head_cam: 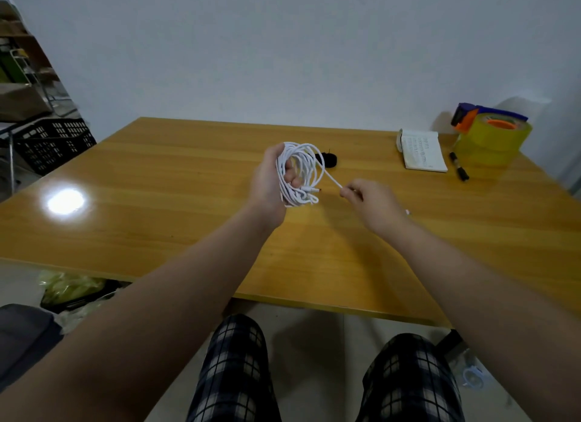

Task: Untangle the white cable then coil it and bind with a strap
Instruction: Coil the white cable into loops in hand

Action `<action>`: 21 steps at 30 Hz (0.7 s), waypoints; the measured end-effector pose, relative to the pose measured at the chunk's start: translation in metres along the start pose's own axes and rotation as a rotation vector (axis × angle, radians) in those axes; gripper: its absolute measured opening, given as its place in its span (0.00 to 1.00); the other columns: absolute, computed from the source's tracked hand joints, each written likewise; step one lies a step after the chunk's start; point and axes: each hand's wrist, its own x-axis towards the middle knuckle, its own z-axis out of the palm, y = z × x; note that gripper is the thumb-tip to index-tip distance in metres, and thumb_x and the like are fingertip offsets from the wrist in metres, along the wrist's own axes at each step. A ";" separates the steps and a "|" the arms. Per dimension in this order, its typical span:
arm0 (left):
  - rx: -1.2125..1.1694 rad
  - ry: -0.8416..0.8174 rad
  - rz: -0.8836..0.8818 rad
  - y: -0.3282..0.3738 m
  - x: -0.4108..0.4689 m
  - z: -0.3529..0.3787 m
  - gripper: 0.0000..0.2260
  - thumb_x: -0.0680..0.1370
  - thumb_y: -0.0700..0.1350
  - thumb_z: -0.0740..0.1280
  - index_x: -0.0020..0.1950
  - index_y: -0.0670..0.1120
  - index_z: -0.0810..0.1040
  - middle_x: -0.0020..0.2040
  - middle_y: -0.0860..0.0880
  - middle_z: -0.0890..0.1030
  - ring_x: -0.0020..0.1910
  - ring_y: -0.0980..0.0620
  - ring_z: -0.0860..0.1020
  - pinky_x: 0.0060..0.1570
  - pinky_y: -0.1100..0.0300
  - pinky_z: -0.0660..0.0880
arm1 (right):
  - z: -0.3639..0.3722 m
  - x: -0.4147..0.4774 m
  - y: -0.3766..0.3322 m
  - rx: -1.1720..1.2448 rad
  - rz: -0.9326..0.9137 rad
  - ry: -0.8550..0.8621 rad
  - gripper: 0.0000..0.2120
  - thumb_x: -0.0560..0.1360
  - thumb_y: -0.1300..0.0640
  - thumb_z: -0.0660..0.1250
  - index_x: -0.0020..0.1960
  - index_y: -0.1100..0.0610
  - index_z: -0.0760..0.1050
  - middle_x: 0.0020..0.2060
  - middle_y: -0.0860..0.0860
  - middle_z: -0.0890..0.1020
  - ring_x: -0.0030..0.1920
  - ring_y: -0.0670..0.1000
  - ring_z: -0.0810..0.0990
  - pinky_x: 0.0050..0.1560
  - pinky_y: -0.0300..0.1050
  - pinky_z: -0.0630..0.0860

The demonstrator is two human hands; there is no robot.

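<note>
Head view: left hand grips thin white cable coil, right hand pinches tail; coiling prob. near done, nxt small black strap.

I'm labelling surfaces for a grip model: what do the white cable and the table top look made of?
The white cable: likely a smooth plastic or rubber jacket, matte white; it bends into soft loops in the left hand. The table: wood or wood-look laminate, glossy; grain lines show and a glare reflects off it.

wall: plain white | table: wooden, lamp glare | floor: pale | black crate: left
</note>
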 end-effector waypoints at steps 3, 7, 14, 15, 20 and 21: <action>-0.012 0.097 0.000 -0.002 0.002 -0.005 0.18 0.78 0.50 0.59 0.29 0.47 0.65 0.22 0.52 0.65 0.21 0.54 0.65 0.27 0.62 0.63 | 0.000 -0.004 -0.004 -0.458 -0.126 -0.077 0.14 0.81 0.50 0.54 0.59 0.52 0.75 0.50 0.54 0.81 0.51 0.59 0.78 0.39 0.46 0.65; -0.139 0.173 -0.021 -0.003 0.002 -0.005 0.17 0.79 0.49 0.56 0.31 0.45 0.66 0.22 0.51 0.69 0.23 0.52 0.71 0.33 0.60 0.68 | 0.007 -0.010 -0.008 -0.669 -0.348 -0.131 0.21 0.79 0.63 0.54 0.70 0.51 0.64 0.58 0.54 0.77 0.60 0.57 0.73 0.47 0.48 0.70; 0.037 0.261 -0.044 -0.011 0.008 -0.013 0.14 0.80 0.49 0.56 0.38 0.43 0.68 0.23 0.49 0.75 0.20 0.53 0.76 0.26 0.62 0.74 | 0.011 -0.010 -0.011 -0.481 -0.817 0.077 0.10 0.70 0.54 0.63 0.43 0.55 0.83 0.32 0.50 0.79 0.34 0.55 0.77 0.33 0.41 0.70; 0.067 0.232 -0.047 -0.013 0.009 -0.014 0.14 0.80 0.49 0.56 0.39 0.43 0.68 0.23 0.49 0.75 0.21 0.53 0.76 0.28 0.61 0.74 | 0.009 -0.010 -0.013 -0.447 -0.845 0.081 0.13 0.71 0.51 0.61 0.41 0.56 0.83 0.32 0.50 0.78 0.34 0.54 0.77 0.31 0.41 0.69; 0.243 -0.081 -0.172 -0.019 0.010 -0.015 0.20 0.82 0.53 0.53 0.52 0.38 0.74 0.45 0.44 0.80 0.43 0.47 0.80 0.47 0.52 0.75 | -0.007 -0.010 -0.033 -0.177 -0.790 0.036 0.13 0.70 0.48 0.68 0.39 0.59 0.77 0.40 0.52 0.78 0.42 0.54 0.72 0.40 0.42 0.66; 0.292 -0.163 -0.182 -0.019 0.006 -0.012 0.23 0.82 0.55 0.50 0.59 0.38 0.74 0.53 0.42 0.80 0.52 0.45 0.80 0.54 0.50 0.75 | -0.009 -0.010 -0.035 -0.152 -0.764 0.016 0.13 0.69 0.49 0.71 0.39 0.59 0.76 0.40 0.52 0.77 0.43 0.53 0.71 0.41 0.41 0.65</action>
